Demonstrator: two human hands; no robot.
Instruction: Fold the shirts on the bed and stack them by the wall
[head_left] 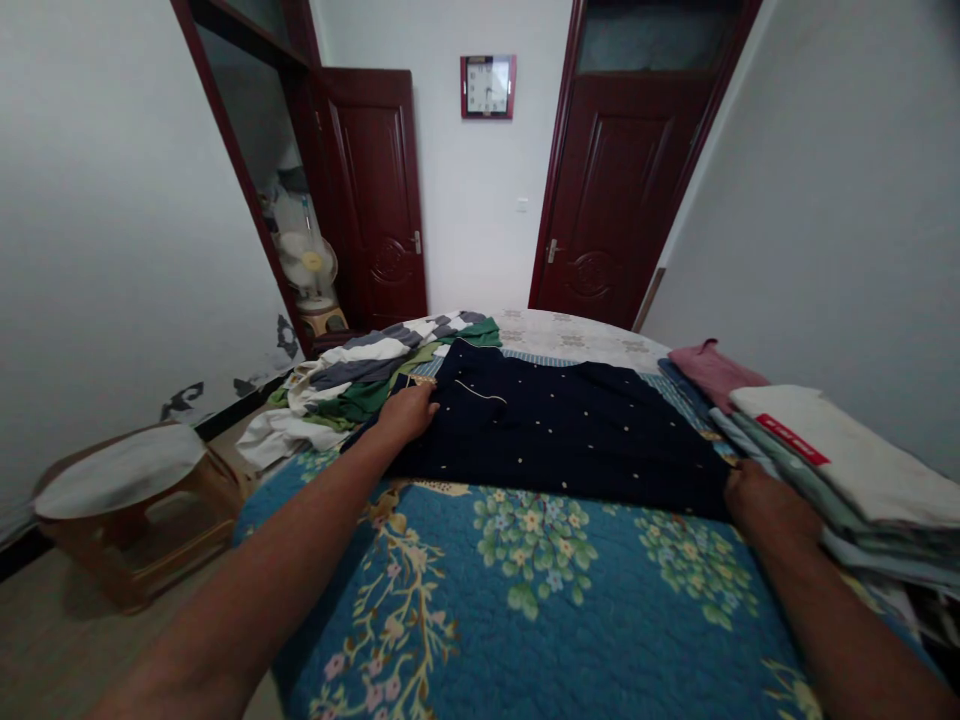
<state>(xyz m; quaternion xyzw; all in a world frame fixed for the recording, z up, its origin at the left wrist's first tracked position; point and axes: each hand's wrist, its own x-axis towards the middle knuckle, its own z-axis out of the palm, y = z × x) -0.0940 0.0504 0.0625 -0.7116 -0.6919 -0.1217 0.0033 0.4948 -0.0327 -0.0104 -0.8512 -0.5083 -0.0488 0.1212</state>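
A dark navy garment [555, 425] with small light dots and thin pale piping lies spread across the table in front of me. My left hand [409, 412] is closed on its left part, where a strip of gold-patterned trim shows by the fingers. At the garment's lower right corner, my right hand [769, 505] pinches the edge. Beneath it is a blue quilted cover [600, 620] with flower clusters. The fingertips of both hands are partly hidden.
Rumpled clothes [360, 370] in white, grey and green lie at the back left. On the right stand folded clothes, a white one [847, 450] with a red label on top and a pink one [712, 370] behind. A stool [135, 500] is at the left.
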